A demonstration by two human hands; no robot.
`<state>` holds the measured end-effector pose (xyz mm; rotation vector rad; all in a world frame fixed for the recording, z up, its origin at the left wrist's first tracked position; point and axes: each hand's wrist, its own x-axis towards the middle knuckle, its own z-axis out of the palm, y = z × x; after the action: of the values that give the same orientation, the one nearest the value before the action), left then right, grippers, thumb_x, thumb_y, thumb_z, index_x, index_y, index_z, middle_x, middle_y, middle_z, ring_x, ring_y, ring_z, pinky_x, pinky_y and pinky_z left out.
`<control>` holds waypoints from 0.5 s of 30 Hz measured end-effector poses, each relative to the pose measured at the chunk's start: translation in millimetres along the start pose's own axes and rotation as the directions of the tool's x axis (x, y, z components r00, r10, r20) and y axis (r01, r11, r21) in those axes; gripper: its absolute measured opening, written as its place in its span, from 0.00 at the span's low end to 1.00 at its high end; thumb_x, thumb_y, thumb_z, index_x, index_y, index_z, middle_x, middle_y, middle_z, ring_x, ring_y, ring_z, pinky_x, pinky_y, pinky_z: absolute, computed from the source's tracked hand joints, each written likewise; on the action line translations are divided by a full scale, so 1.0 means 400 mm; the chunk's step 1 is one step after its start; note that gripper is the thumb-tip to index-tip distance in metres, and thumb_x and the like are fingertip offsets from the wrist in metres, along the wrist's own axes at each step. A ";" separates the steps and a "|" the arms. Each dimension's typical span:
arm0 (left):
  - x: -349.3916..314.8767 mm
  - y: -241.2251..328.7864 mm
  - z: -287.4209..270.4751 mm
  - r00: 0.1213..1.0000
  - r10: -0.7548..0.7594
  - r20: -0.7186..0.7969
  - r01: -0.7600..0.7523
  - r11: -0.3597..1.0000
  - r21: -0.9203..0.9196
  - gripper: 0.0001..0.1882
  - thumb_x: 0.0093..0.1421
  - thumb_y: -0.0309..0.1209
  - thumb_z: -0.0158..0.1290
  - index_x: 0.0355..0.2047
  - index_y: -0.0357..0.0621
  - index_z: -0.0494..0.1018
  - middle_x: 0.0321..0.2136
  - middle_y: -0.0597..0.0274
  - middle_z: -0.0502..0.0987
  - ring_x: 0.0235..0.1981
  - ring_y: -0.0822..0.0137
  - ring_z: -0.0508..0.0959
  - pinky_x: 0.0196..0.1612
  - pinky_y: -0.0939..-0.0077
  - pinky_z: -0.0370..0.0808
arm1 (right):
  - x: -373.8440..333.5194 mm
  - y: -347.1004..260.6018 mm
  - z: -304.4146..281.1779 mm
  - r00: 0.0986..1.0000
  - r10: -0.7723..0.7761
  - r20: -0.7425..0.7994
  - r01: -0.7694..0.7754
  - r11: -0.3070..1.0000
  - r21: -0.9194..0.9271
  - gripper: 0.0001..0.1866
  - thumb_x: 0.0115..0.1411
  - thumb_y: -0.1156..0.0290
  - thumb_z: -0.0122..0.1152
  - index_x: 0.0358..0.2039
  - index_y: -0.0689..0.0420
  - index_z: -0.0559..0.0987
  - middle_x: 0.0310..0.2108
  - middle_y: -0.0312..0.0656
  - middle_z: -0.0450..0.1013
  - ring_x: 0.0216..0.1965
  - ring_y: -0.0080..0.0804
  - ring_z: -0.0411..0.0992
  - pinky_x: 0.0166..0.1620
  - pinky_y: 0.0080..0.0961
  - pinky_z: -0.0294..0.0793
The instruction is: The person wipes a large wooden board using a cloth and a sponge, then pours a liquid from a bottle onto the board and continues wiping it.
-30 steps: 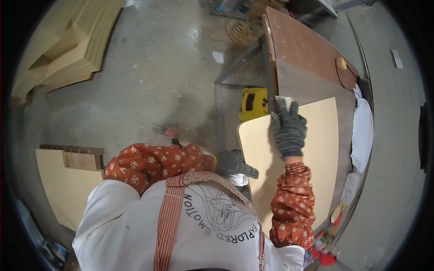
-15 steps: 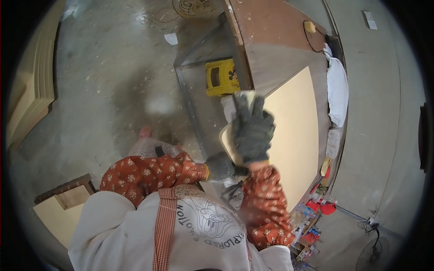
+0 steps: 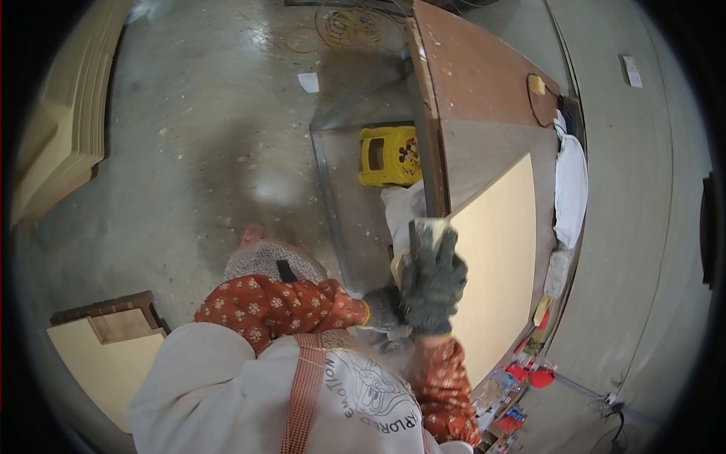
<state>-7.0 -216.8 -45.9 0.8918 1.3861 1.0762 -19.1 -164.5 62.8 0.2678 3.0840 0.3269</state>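
Note:
A pale wooden board [image 3: 495, 265] with a curved outline lies on the workbench. My right hand [image 3: 435, 284], in a dark knit glove, is over its left edge. Its fingers are closed on a small pale block [image 3: 429, 225], whose end shows beyond the fingertips; it looks like a sanding block. My left hand [image 3: 382, 309], also in a dark glove, reaches in from the left by the board's near corner. Its fingers are hidden behind my right hand, so whether it grips the board cannot be made out.
A yellow plastic stool [image 3: 389, 155] stands left of the brown workbench [image 3: 484, 83]. White cloth [image 3: 571, 185] lies along the bench's right side. Stacked boards [image 3: 79, 106] are far left, another pale board [image 3: 91, 359] near left. Small red and clear items [image 3: 514, 378] sit near right.
My right hand has come nearer along the board's left edge, the block still in it. The board also lies slightly nearer. The whole view has shifted a little.

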 end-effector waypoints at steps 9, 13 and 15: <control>-0.141 -0.192 -0.126 0.994 -0.111 0.011 0.104 0.880 -0.463 0.25 0.57 0.49 0.52 0.43 0.39 0.76 0.39 0.49 0.80 0.38 0.58 0.80 0.38 0.73 0.77 | 0.046 0.040 0.009 0.995 -0.081 -0.062 0.077 0.995 -0.064 0.23 0.59 0.57 0.51 0.55 0.42 0.75 0.57 0.59 0.64 0.45 0.56 0.69 0.48 0.46 0.69; -0.444 -0.758 -0.139 0.692 -0.418 -0.589 -0.110 0.746 -0.657 0.21 0.56 0.44 0.56 0.44 0.41 0.75 0.39 0.51 0.78 0.37 0.54 0.79 0.43 0.66 0.76 | 0.031 0.022 0.008 0.996 -0.047 -0.078 0.043 0.997 -0.058 0.22 0.58 0.56 0.52 0.53 0.42 0.76 0.57 0.57 0.65 0.46 0.58 0.68 0.49 0.49 0.68; -0.692 -1.033 -0.084 0.315 -0.444 -0.839 -0.251 0.813 -0.525 0.20 0.56 0.41 0.58 0.44 0.41 0.74 0.39 0.52 0.77 0.36 0.52 0.79 0.46 0.63 0.76 | 0.046 0.000 -0.002 0.995 -0.060 -0.083 0.051 0.993 -0.111 0.22 0.58 0.54 0.54 0.52 0.42 0.77 0.56 0.56 0.66 0.47 0.58 0.68 0.49 0.51 0.68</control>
<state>13.6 -606.9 -355.6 -0.5080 1.8058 1.9449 -37.2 -161.4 63.3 0.1681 3.1367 0.5156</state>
